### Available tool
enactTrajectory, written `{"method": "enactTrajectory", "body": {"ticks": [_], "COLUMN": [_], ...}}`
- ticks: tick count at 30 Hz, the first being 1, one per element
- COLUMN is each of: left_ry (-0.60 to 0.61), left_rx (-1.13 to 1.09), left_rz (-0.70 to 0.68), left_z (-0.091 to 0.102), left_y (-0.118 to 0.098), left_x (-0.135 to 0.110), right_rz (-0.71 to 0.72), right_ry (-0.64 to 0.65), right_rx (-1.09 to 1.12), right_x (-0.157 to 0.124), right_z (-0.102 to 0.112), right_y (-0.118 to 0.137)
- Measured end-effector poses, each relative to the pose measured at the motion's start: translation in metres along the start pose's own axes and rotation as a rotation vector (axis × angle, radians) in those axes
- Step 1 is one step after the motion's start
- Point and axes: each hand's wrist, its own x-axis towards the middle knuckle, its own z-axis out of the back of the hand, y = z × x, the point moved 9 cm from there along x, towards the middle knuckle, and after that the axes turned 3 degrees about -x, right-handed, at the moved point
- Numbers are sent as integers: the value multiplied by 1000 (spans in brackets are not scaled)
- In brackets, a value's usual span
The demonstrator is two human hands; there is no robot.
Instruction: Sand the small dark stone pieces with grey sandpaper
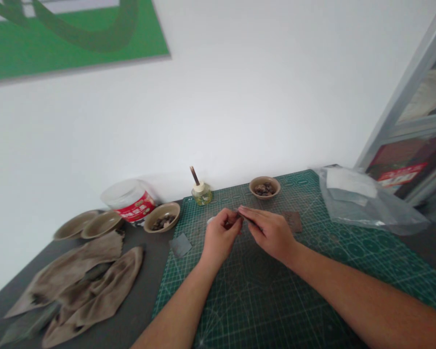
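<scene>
My left hand (221,232) is closed in a pinch over the green cutting mat (261,310). Between its fingertips is a small dark piece (239,214), mostly hidden by the fingers. My right hand (271,230) meets it from the right, fingers pressed together around a thin brown sheet (252,222) whose edge shows, seemingly sandpaper. The fingertips of both hands come together at the dark piece. Behind the right hand lies a flat brown square (293,221). A grey square sheet (180,245) lies left of my left hand. Something white shows partly behind the left hand.
A bowl of dark lumps (265,188) stands behind my hands, another bowl (162,217) to the left. Near the wall are a small bottle with sticks (202,193) and a red-labelled jar (131,201). Stained cloths (90,281) lie left, a clear plastic bag (370,203) right.
</scene>
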Motion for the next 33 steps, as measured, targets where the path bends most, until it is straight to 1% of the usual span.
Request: {"method": "enactTrajectory", "body": {"ticks": [2,4,8,13,16,20,24,27,29,31,33], "left_ry": [-46,-63,-72,-79,-111,-76,-109,-107,-108,-108,-112], "left_rx": [65,80,44,-42,-65,-136,-145,-207,-214,-150,-67], "left_rz": [-16,-5,-5,-20,-39,-22,-39,-8,-1,-15,-38], "left_z": [6,8,7,5,7,4,7,7,7,8,9], "left_y": [-3,-4,-7,-7,-10,-9,-10,-5,-3,-4,-5], "left_x": [0,-1,-3,-4,-5,-6,-7,-5,-3,-3,-3], "right_rz": [68,73,79,130,168,99,91,-2,-39,-23,33], "right_ry": [56,87,113,89,79,46,72,84,54,22,33], "right_rx": [-9,-29,-48,-52,-51,-30,-20,-51,-49,-29,-9], "right_x": [-1,-2,-2,-2,-2,-2,-2,-1,0,0,0], "right_z": [-7,-11,-12,-9,-9,-6,-10,-12,-9,-5,-6], "right_y": [6,4,1,7,11,5,2,-10,-14,-10,-1]}}
